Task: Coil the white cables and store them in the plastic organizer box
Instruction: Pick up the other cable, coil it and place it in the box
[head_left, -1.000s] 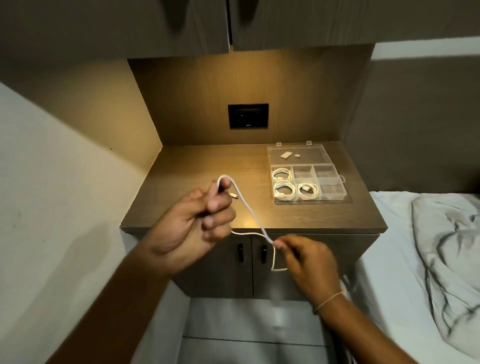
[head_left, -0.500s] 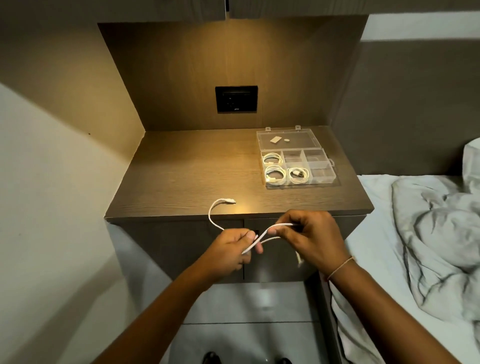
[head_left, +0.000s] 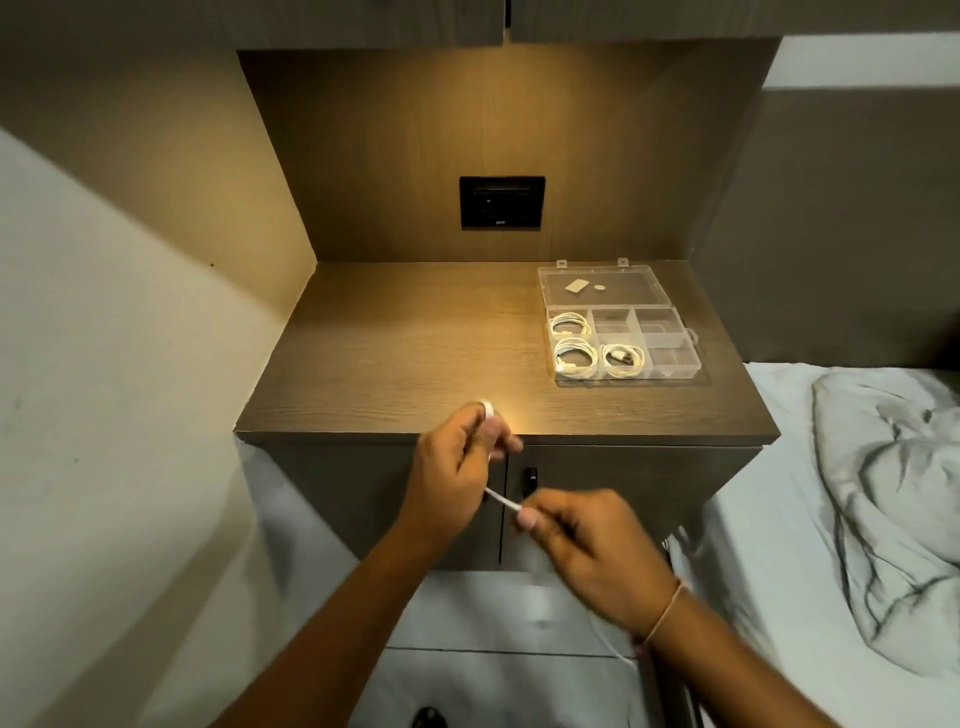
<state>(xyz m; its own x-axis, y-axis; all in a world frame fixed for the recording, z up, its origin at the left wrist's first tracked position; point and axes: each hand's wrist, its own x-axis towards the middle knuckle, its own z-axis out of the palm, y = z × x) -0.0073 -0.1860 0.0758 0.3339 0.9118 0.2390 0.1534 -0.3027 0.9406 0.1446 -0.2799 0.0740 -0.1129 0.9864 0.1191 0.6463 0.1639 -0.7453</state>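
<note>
Wood-panelled walls close in a niche over a brown counter (head_left: 415, 358), with a bed (head_left: 810, 499) and its rumpled grey sheet just beside it on the right. On the counter's right rear part sits the clear plastic organizer box (head_left: 695, 370), its lid (head_left: 623, 296) folded back flat. Three coiled white cables already lie in separate compartments: back left (head_left: 570, 326), front left (head_left: 574, 356) and front middle (head_left: 622, 358); the other compartments look bare, so most of the job seems done. One cable remains, held in the air at the counter's front edge, well apart from the box. The left hand (head_left: 457, 462) has its grip curled round a small loop of the white cable (head_left: 501, 500), the right hand (head_left: 587, 540) pinches the strand just below, and a loose tail hangs past the right wrist. Winding looks about half finished, with storing left to do. A tiny mark on the black socket panel (head_left: 502, 201) and two small stickers on the lid are too small to read.
</note>
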